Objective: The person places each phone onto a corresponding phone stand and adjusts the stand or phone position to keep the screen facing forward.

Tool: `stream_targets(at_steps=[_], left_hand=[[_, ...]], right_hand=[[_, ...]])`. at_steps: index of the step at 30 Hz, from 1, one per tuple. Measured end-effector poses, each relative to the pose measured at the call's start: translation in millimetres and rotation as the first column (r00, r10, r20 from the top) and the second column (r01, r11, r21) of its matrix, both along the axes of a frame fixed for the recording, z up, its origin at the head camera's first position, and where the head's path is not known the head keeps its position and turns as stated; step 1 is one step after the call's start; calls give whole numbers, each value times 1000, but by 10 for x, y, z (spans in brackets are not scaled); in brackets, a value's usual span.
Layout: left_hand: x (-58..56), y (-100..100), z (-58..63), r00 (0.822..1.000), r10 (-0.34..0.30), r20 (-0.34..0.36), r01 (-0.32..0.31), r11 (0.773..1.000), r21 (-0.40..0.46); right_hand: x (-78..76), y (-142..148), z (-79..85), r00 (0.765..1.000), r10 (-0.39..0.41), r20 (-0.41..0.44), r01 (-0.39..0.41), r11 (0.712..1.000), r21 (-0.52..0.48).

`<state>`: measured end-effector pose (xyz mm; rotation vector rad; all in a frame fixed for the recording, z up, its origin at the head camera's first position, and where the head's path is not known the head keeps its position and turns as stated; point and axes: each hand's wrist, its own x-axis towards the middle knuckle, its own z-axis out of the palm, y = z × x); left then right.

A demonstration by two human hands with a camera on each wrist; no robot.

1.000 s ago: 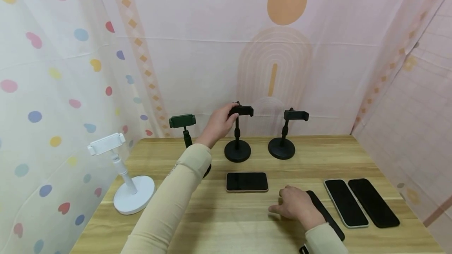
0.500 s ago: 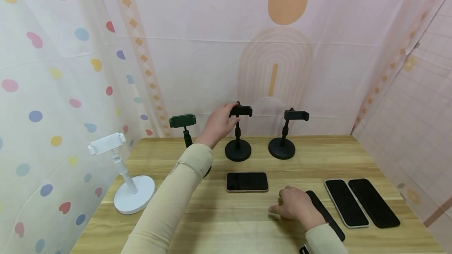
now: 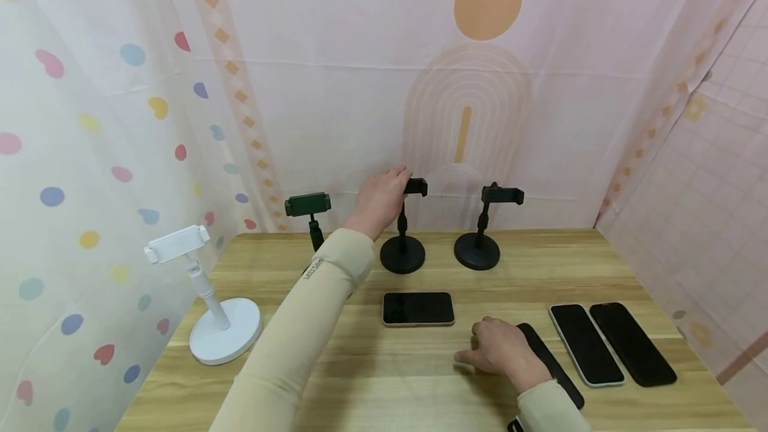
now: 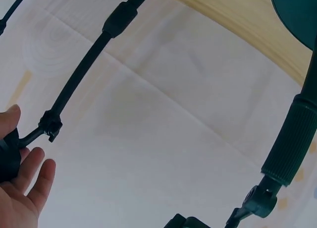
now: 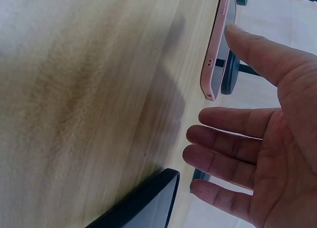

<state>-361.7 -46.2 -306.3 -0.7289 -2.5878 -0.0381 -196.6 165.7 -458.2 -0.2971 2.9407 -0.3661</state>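
At the back, my left hand [image 3: 378, 202] grips the left end of the holder on a black phone stand [image 3: 403, 255]. In the left wrist view, thumb and fingers lie on opposite sides of that black holder [image 4: 7, 158]. A pink-edged phone [image 3: 418, 309] lies flat, screen up, in front of the stand. My right hand [image 3: 498, 349] hovers low over the table, fingers relaxed and holding nothing. Close beside it lies a black phone [image 3: 552, 365], partly covered by the hand and wrist. In the right wrist view, the fingers are apart from both phones.
A second black phone stand [image 3: 478, 251] is to the right. A green stand [image 3: 308, 204], partly behind my left sleeve, and a white stand [image 3: 225, 332] are to the left. A white-edged phone [image 3: 587, 345] and another black phone [image 3: 633, 345] lie at right. Curtains enclose the table.
My left hand has turned and slid slightly right and up over the holder, so its thumb no longer shows in the head view. My right hand stays in place.
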Motion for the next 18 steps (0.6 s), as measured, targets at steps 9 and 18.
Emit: stream_targets(at_steps=[9,18], left_hand=[[5,3,20,996,-84,-29,85,995,53],[7,-2,69,996,-90,16,89,995,47]], right_hand=[[13,2,2,1000,5,-1,-5,1000,-1],[20,-7,-3,1000,16,9,-15,1000,-6]])
